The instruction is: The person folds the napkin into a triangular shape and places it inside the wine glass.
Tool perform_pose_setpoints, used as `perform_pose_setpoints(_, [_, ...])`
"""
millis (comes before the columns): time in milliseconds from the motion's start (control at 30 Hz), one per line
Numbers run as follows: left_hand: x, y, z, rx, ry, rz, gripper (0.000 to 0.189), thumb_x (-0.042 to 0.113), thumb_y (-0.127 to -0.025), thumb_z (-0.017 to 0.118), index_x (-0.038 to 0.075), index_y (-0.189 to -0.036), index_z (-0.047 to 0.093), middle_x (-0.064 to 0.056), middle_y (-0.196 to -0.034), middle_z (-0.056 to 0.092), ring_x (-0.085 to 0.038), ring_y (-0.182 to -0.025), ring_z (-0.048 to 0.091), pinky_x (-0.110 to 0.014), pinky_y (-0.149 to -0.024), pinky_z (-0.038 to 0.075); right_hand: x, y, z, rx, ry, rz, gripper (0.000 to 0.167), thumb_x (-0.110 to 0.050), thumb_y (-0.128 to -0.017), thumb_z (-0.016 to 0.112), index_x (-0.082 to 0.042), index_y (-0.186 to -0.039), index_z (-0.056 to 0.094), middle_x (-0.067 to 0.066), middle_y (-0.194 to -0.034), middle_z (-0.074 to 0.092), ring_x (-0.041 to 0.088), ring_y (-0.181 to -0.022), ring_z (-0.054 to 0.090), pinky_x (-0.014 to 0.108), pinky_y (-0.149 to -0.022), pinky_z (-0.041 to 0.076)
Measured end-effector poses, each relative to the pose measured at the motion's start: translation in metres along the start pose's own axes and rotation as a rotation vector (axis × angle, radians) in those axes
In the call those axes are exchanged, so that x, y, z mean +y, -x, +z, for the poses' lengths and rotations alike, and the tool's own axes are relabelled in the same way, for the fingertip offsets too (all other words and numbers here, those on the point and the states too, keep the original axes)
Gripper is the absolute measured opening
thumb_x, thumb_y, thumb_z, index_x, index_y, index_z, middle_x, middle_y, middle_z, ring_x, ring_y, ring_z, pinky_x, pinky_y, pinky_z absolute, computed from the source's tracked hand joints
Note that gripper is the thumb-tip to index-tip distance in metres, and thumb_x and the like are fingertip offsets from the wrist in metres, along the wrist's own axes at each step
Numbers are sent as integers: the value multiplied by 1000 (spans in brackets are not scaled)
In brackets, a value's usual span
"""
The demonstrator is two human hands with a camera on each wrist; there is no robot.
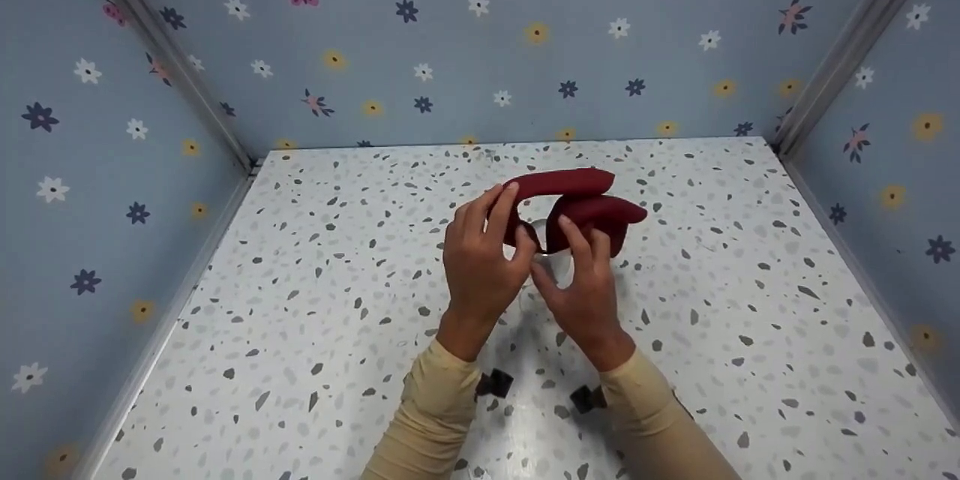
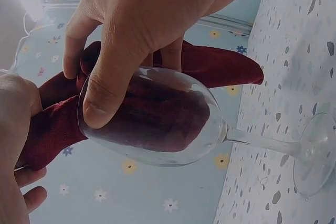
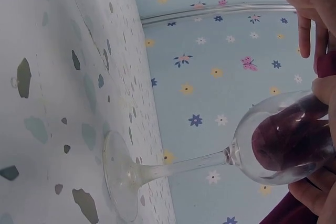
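Note:
A clear wine glass [image 2: 210, 140] stands upright on the speckled table, with part of a dark red cloth [image 2: 168, 124] inside its bowl. More of the cloth [image 1: 562, 181] hangs over the rim and outside the glass. My left hand [image 1: 481, 244] holds the bowl near the rim; in the left wrist view its thumb lies against the glass, with cloth beside the other fingers. My right hand [image 1: 585, 292] grips the cloth at the rim on the other side. Only some right-hand fingers [image 3: 310, 198] show in the right wrist view.
The speckled white table [image 1: 330, 300] is bounded by blue flower-patterned walls [image 1: 457, 37] at the back and both sides. Dark wrist-worn camera pieces [image 1: 501, 382] sit by the sleeves.

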State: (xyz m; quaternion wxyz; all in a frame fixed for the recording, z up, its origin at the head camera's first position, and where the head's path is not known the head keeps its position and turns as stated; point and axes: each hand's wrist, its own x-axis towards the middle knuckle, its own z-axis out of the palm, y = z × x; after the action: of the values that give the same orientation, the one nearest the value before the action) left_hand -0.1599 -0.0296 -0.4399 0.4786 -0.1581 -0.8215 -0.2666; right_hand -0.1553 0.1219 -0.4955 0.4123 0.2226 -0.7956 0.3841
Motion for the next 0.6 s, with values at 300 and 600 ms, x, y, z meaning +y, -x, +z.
perform_pose_setpoints(300, [0, 2, 0, 17, -1, -29, 28, 18, -89, 66, 10, -115, 72, -7, -120, 69, -23, -106, 62, -42, -88, 51, 2, 0, 1, -9, -2, -12, 71, -25, -85, 82, -6, -144, 49, 22, -123, 50, 31, -106, 52, 42, -87, 52])
perform_pose_setpoints(600, [0, 1, -2, 25, 40, -77, 23, 24, -88, 77, 8, -103, 71, -4, -115, 70, -22, -103, 63, -40, -87, 51, 4, 1, 1, -8, -6, -13, 74, -23, -82, 85, -6, -144, 48, 23, -126, 49, 30, -108, 52, 41, -86, 52])
